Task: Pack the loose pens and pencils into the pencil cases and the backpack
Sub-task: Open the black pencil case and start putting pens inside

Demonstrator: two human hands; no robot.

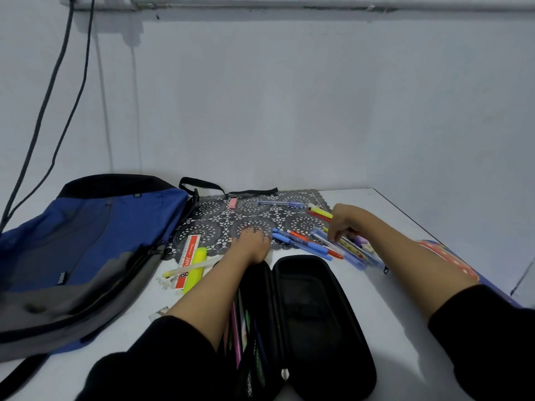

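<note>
- Black hard-shell pencil case (315, 322) lies unzipped and spread flat on the white table (399, 287), closest to the viewer. Its left half holds several pens and pencils (236, 328), and its right half shows only dark lining.
- Left hand (252, 245) rests palm down past the far end of that case, fingers stretched onto the lace mat (220, 218). It holds nothing.
- Right hand (344, 221) reaches down with bent fingers to a translucent blue pouch (351, 253) full of pens. I cannot tell whether it grips anything.
- Loose blue and orange pens (307, 243) lie between the two hands, on the mat's near edge.
- Farther back on the mat are a blue pen (279, 203), a pink eraser (232, 203) and a yellow highlighter (321, 212).
- Left of the left forearm lie a ruler (187, 251) and a yellow marker (195, 269).
- Blue and grey backpack (86, 241) lies flat at the far left.
- Red spotted case (451, 263) sits under the right forearm.
</note>
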